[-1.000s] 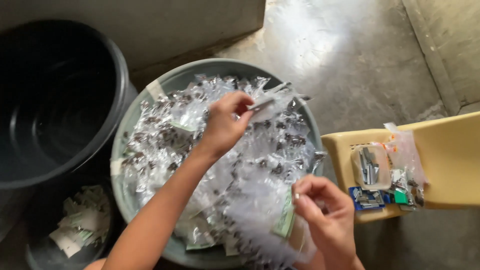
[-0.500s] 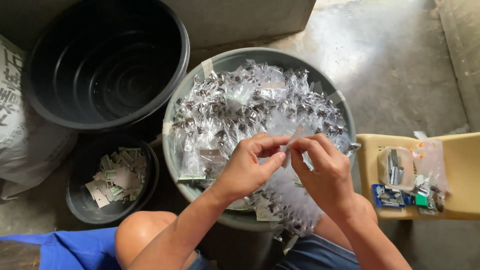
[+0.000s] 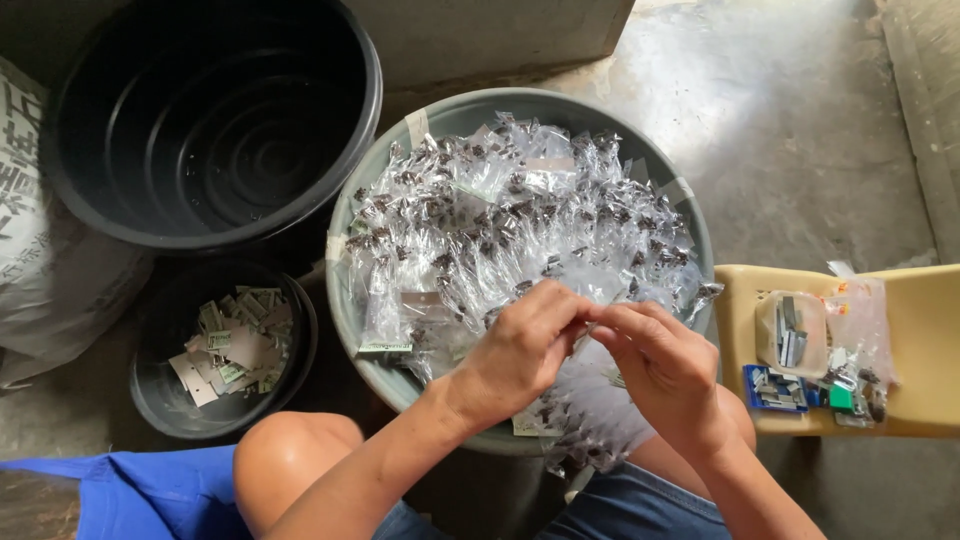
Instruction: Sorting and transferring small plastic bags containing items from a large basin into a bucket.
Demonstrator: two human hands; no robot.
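Observation:
A grey round basin [image 3: 372, 352] in front of me is heaped with several small clear plastic packets [image 3: 480, 225] holding dark bits. My left hand [image 3: 520, 350] and my right hand [image 3: 665, 372] meet over the basin's near side, fingertips pinched together on one small clear packet [image 3: 590, 328], which is mostly hidden by the fingers. A bunch of more packets [image 3: 590, 425] hangs below my hands over the basin's near rim, above my lap.
A large black tub [image 3: 215, 120] stands at the far left. Near left is a small black bucket [image 3: 165, 400] with paper slips [image 3: 235, 340] inside. A yellow stool [image 3: 930, 350] at right carries small bags and boxes of staples [image 3: 775, 388]. A white sack [image 3: 40, 250] lies far left.
My left hand came back from the far side of the basin and joined my right hand at the near side. The view shifted left, showing the tub and bucket.

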